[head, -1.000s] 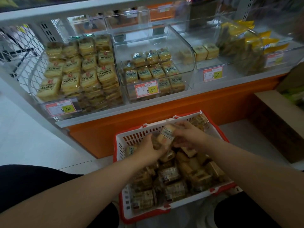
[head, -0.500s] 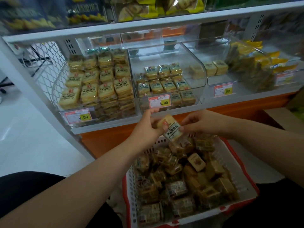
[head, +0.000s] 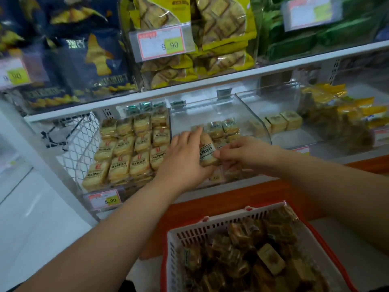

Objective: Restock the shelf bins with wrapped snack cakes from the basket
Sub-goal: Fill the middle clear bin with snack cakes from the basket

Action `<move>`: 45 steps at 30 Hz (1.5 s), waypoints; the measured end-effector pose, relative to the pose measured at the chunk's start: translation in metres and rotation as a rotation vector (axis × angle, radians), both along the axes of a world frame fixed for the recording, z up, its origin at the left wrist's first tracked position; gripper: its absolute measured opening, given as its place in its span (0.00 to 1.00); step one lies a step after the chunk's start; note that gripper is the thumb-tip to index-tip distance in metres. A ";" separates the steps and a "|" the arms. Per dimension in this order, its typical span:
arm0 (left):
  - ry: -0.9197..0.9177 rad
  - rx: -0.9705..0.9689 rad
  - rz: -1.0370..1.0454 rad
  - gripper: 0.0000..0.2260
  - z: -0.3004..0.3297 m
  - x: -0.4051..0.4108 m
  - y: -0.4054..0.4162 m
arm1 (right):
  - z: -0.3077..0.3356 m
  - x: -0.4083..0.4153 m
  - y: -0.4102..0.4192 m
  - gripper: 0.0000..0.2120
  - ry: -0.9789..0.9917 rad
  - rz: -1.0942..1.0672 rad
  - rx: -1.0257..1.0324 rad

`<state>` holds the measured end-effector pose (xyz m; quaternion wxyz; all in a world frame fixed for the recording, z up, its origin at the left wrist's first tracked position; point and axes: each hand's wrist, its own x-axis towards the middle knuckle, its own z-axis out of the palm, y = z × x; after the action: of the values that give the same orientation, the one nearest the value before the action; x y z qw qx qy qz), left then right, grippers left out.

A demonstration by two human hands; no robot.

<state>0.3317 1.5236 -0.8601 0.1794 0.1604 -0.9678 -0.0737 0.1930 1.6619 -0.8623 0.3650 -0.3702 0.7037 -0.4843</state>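
Left hand (head: 185, 159) and right hand (head: 242, 153) meet on one wrapped cake (head: 207, 150), held at the front of the middle bin (head: 248, 114). The left fingers lie along the pack's far side, fairly straight, steadying it; the right thumb and fingers are curled and pinch its near end. The label faces up and toward the camera — judged, so that it will match the printed faces already in stock. The pack is tilted, its far end raised, and sits over the bin's front rows; whether it already touches those below cannot be told, as the hands hide that part.

Counts: one cake in hand. The middle bin shows two packs plainly in its back row, with more partly hidden behind the hands — it looks about half filled. The left bin (head: 126, 148) is nearly full, showing four columns by four rows on top, sixteen faces, with further layers under them. The right bin (head: 315, 131) holds three pale square cakes side by side. The basket (head: 210, 228), red-rimmed and white-walled, stands below on the floor with many cakes heaped loose; these cannot be counted exactly. Two yellow price tags read 8.00 on the lower shelf, the second mostly covered.

Judgement: placement in progress, with much stock left to move.
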 end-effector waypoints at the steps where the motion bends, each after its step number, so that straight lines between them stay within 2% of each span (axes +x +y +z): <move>1: -0.014 0.015 -0.002 0.44 0.006 -0.010 -0.009 | 0.003 -0.009 -0.005 0.12 0.120 -0.022 0.000; 3: -0.075 0.073 0.022 0.45 0.016 -0.033 -0.029 | 0.009 -0.030 -0.012 0.10 0.405 -0.113 -0.015; 5: -0.147 0.117 0.060 0.46 0.026 -0.057 -0.052 | 0.012 -0.055 -0.014 0.10 0.581 -0.221 -0.065; 8: -0.233 0.099 0.074 0.43 0.035 -0.089 -0.082 | 0.007 -0.083 -0.013 0.09 0.653 -0.308 -0.119; 13: -0.264 0.040 0.070 0.35 0.031 -0.115 -0.102 | -0.003 -0.098 -0.022 0.09 0.791 -0.220 -0.081; 15: -0.242 0.039 0.040 0.36 0.026 -0.115 -0.099 | -0.001 -0.101 -0.031 0.10 0.746 -0.217 -0.084; 21: -0.085 0.086 -0.030 0.39 0.021 -0.088 -0.077 | 0.009 -0.084 -0.056 0.16 0.238 -0.198 -0.126; 25: -0.096 0.051 -0.012 0.42 0.020 -0.068 -0.075 | 0.006 -0.061 -0.079 0.13 0.053 -0.198 -0.167; 28: -0.061 0.085 0.028 0.45 0.014 -0.051 -0.086 | 0.006 -0.054 -0.096 0.07 0.081 -0.217 -0.109; 31: 0.012 0.120 0.119 0.37 0.003 -0.029 -0.106 | 0.004 -0.064 -0.116 0.04 0.072 -0.311 -0.058; 33: -0.030 0.147 0.155 0.32 -0.004 -0.019 -0.114 | 0.004 -0.075 -0.132 0.06 0.076 -0.384 -0.020; 37: -0.154 0.144 0.154 0.33 -0.006 -0.020 -0.120 | 0.001 -0.087 -0.174 0.09 -0.026 -0.445 0.008; 40: -0.152 0.114 0.144 0.32 -0.003 -0.021 -0.121 | -0.003 -0.091 -0.201 0.08 -0.035 -0.433 0.030; 43: -0.130 0.127 0.120 0.30 -0.002 -0.021 -0.123 | -0.009 -0.096 -0.215 0.08 0.044 -0.427 0.116; 45: -0.123 0.132 0.122 0.30 -0.002 -0.021 -0.124 | -0.018 -0.099 -0.221 0.10 0.181 -0.406 0.208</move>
<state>0.3103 1.4000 -0.8625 0.1130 0.2348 -0.9584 -0.1163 0.0936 1.4405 -0.8805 0.2318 -0.2234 0.8397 -0.4374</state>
